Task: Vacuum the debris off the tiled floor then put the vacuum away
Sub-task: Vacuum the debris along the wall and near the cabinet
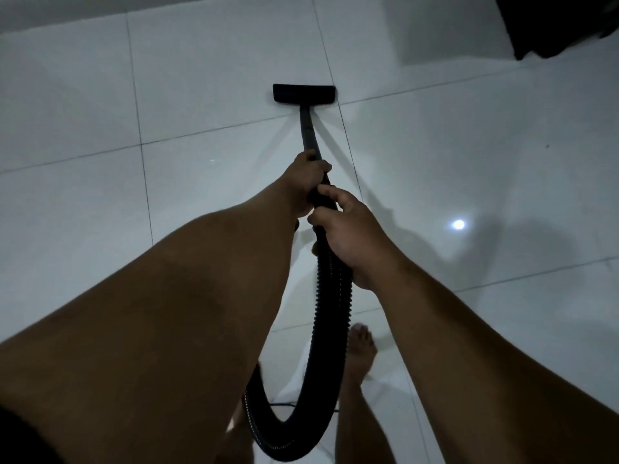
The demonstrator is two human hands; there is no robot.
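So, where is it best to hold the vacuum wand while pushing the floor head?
Grip the rigid wand from above near its top end, as the left hand does; the right hand steadies the ribbed hose, which would likely flex if pushed.

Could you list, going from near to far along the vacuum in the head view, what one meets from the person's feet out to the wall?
bare foot → ribbed hose → right hand → left hand → rigid wand → floor nozzle → tiled floor
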